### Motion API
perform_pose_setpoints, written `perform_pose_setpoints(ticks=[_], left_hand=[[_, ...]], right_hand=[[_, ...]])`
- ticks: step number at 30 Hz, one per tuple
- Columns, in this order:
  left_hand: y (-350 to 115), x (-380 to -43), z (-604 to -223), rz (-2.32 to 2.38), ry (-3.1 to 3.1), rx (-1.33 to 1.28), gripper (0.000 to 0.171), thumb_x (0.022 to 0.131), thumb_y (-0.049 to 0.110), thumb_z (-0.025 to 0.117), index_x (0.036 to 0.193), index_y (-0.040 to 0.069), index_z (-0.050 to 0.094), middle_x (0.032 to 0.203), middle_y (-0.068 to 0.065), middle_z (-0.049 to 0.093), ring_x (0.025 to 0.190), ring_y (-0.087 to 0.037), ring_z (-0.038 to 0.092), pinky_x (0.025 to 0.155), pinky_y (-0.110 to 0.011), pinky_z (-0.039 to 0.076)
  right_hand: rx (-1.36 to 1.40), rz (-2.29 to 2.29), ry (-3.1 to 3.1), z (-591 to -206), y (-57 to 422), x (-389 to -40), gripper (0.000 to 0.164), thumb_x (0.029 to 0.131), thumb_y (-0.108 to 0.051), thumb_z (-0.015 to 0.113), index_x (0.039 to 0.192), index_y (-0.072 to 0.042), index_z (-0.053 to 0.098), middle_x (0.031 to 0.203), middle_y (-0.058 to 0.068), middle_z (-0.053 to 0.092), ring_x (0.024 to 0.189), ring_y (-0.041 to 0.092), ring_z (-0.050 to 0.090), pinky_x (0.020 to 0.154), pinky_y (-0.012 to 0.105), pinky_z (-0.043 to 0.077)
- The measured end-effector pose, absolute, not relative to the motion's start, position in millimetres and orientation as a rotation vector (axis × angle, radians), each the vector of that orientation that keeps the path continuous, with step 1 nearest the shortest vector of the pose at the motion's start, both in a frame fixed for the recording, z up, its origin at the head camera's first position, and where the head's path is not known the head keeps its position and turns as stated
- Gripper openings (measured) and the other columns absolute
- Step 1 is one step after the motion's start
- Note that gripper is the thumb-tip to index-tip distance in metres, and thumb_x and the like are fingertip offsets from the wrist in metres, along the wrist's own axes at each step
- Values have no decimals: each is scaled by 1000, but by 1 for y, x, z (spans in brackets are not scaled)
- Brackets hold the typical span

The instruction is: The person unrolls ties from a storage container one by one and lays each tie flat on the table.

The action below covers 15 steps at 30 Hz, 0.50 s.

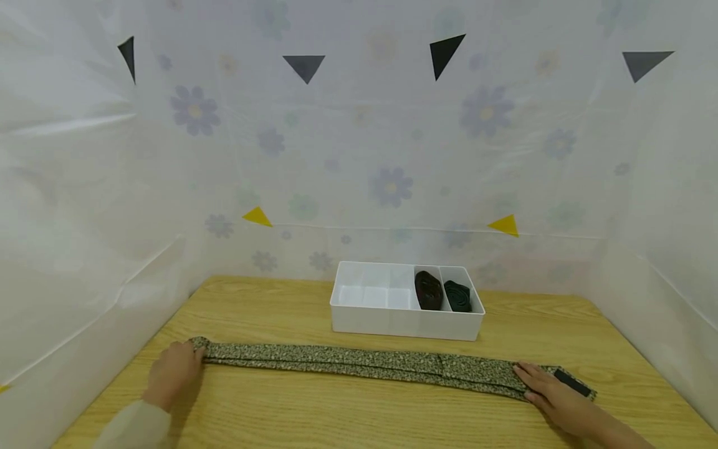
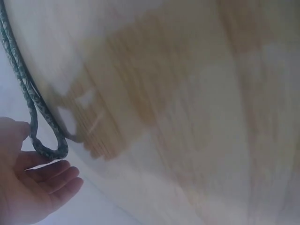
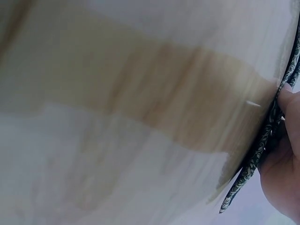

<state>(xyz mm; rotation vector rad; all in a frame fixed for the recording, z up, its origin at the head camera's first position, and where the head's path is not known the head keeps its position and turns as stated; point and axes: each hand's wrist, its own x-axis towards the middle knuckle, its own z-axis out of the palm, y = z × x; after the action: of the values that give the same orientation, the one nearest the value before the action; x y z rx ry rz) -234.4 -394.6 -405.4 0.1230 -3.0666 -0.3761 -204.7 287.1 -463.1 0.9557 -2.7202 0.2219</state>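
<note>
A green-and-cream patterned necktie lies stretched across the table, doubled over, with a dark label near its pointed right end. My left hand holds the tie's folded left end. In the left wrist view that fold makes a narrow loop between the thumb and forefinger of my left hand. Towards the other end, my right hand rests on top of the tie, fingers laid across it. The right wrist view catches the edge of the tie beside my right hand.
Behind the tie stands a white divided box. Its two right compartments hold a dark brown roll and a dark green roll. Flower-patterned sheeting encloses the table at the back and sides.
</note>
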Motion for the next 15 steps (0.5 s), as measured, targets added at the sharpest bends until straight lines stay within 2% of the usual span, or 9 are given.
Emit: perform_pose_setpoints(ticks=[2,5,9,12,15], left_hand=[[-395,-234,-404,-408,-3057,152,34,96,15,45,75,-10,55,70,-20,56,59,-28,57,49,-39,46],[-399,-235,-404,-453,-3039,176,31,93,13,46,80,-13,55,76,-27,58,65,-35,59,53,-42,47],[-405,-236,-405,-523,-2982,168,26,88,11,48,72,-9,50,77,-28,57,69,-36,58,59,-47,48],[-405,-236,-405,-594,-2922,164,28,87,12,46,62,0,45,68,-22,55,62,-30,54,56,-45,45],[-404,-235,-404,-668,-2887,181,34,90,15,44,58,3,44,59,-15,52,56,-25,50,51,-38,41]], right_hand=[[952,224,-2725,-464,288,-205,47,92,-21,54,136,-4,46,142,-1,31,121,-22,-1,79,23,51],[952,230,-2732,-464,288,-205,48,92,-21,54,136,-5,46,140,4,35,121,-22,-1,79,22,51],[970,248,-2716,-465,289,-206,48,92,-19,54,136,-5,45,141,2,33,118,-25,-6,79,19,50],[971,263,-2721,-465,288,-207,47,92,-19,54,136,-4,45,139,11,39,118,-26,-7,79,18,49],[967,272,-2734,-464,287,-208,47,92,-19,54,136,-2,46,132,25,48,117,-26,-6,79,18,49]])
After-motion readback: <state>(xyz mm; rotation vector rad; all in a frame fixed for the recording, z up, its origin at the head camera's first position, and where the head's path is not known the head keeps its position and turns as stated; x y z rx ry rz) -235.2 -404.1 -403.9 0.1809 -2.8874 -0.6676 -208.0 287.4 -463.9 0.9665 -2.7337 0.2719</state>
